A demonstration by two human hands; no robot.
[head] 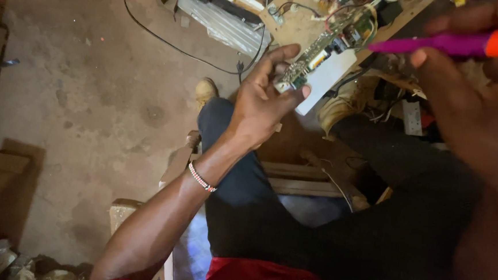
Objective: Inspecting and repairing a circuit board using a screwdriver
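Two hands, left hand [263, 97], right hand [481, 114], one circuit board [323, 55], one screwdriver [445, 43]

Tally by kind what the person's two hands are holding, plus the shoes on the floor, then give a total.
Circuit boards: 1, in the left hand, the circuit board
Tools: 1, in the right hand, the purple tool with an orange end
Shoes: 2, tan shoe and tan shoe
Total: 4

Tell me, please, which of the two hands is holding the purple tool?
The right hand holds the purple tool with its orange end; the left hand grips a circuit board.
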